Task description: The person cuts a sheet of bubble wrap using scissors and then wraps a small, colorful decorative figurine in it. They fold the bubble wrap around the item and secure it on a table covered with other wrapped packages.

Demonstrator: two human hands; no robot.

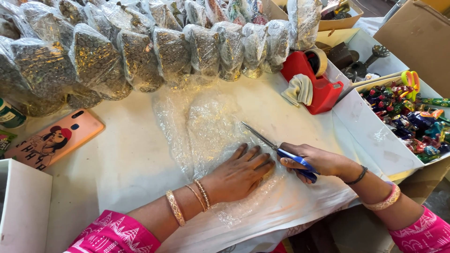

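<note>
A sheet of clear bubble wrap (206,126) lies spread on the white table (131,164). My left hand (241,173) presses flat on its near part, fingers spread. My right hand (318,161) grips blue-handled scissors (276,147), whose blades point up and left into the bubble wrap, just beyond my left fingertips. Both wrists wear bangles, and the sleeves are pink.
Several bubble-wrapped bundles (140,56) line the table's far edge. A red tape dispenser (314,82) with a cloth stands at the back right. A white box of colourful figurines (412,117) sits right. A phone in a pink case (54,140) lies left, near a white box (21,206).
</note>
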